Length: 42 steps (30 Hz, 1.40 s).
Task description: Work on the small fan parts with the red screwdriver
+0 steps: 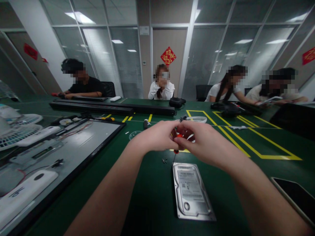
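Note:
A silver hard drive with a white label lies flat on the green table in front of me. Above its far end, my left hand and my right hand meet, fingers curled around the red-and-black handle of a screwdriver. Its thin shaft points down, and the tip reaches the drive's far left corner. Fingers cover most of the handle. Several small screws lie loose on the table just left of that corner.
An opened flat panel with white devices on it fills the left side. Fans stand beyond it. A phone lies at right. Long black bars lie across the back, with several people seated behind the table.

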Motion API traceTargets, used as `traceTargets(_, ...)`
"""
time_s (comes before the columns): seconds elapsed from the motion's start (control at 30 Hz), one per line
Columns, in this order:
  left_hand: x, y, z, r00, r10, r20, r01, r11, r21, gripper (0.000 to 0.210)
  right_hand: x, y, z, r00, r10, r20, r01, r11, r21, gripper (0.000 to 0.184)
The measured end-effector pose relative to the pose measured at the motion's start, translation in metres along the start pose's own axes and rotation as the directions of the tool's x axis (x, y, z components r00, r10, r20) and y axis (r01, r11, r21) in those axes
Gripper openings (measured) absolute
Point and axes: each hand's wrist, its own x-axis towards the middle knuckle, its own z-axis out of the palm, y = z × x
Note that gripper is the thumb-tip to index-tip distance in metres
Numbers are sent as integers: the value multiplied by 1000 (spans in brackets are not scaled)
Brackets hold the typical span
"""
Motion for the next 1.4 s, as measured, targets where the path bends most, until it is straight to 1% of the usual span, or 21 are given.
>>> traceTargets(0.1, -1, 1, -1, 1000, -3, 16, 3, 1000, 14, 46, 1, 1, -1, 1000, -19, 10, 19, 999, -25, 12)
traceTargets(0.23, -1, 3, -3, 1000, -14, -6, 14, 998, 54, 51, 1, 4, -2, 1000, -2, 11, 2, 1000, -28, 20)
traceTargets(0.33, 0, 2, -1, 1000, -21, -21, 22, 998, 67, 47, 0, 4, -1, 1000, 11, -10, -11, 1000, -5, 14)
traceTargets(0.4, 1, 1, 1, 1000, -19, -24, 21, 998, 67, 43, 0, 4, 0, 1000, -5, -3, 5, 1000, 1, 11)
traceTargets(0.5, 0, 1, 1, 999, -23, -23, 24, 997, 74, 45, 2, 5, 1, 1000, -22, 13, 22, 999, -37, 10)
traceTargets(0.57, -1, 2, 0, 1000, -20, -24, 22, 997, 79, 46, 2, 5, 1, 1000, -20, 16, 21, 999, -48, 13)
traceTargets(0.67, -1, 3, -2, 1000, 13, -17, -12, 998, 54, 44, 1, 5, 0, 999, -28, 27, 28, 1000, -9, 25)
traceTargets(0.7, -1, 2, -2, 1000, 21, -10, -21, 999, 35, 44, 1, 5, 0, 999, -27, 25, 27, 1000, 5, 25)
traceTargets(0.77, 0, 1, -1, 1000, 21, 2, -21, 1000, 15, 45, 0, 5, 0, 1000, -13, 1, 13, 1000, 11, 18)
traceTargets(0.83, 1, 0, 0, 1000, 9, -7, -9, 999, 37, 45, 0, 4, 1, 999, 7, -37, -7, 1000, -19, 7)
traceTargets(0.93, 1, 0, 1, 1000, 1, -28, 2, 997, 79, 45, 2, 4, 2, 999, -9, -43, 6, 998, -65, 6)
traceTargets(1.07, -1, 3, -1, 1000, 2, -21, -1, 998, 61, 49, 2, 5, 1, 999, -30, 12, 30, 999, -15, 16)
traceTargets(1.17, 0, 2, 0, 1000, 12, -24, -12, 1000, 21, 46, 1, 5, 1, 999, -33, 13, 33, 999, 26, 24)
traceTargets(1.27, 1, 0, 2, 1000, 19, -24, -20, 1000, -22, 46, 0, 2, 1, 1000, -4, -22, 4, 1000, 21, 15)
traceTargets(1.33, 2, 0, 2, 1000, 12, -28, -12, 1000, -3, 44, 1, -1, 1, 999, 7, -39, -7, 1000, -12, 8)
traceTargets(1.4, 1, 1, 2, 999, 0, -33, 1, 1000, 28, 44, 1, -2, 1, 999, -5, -33, 4, 999, -40, 7)
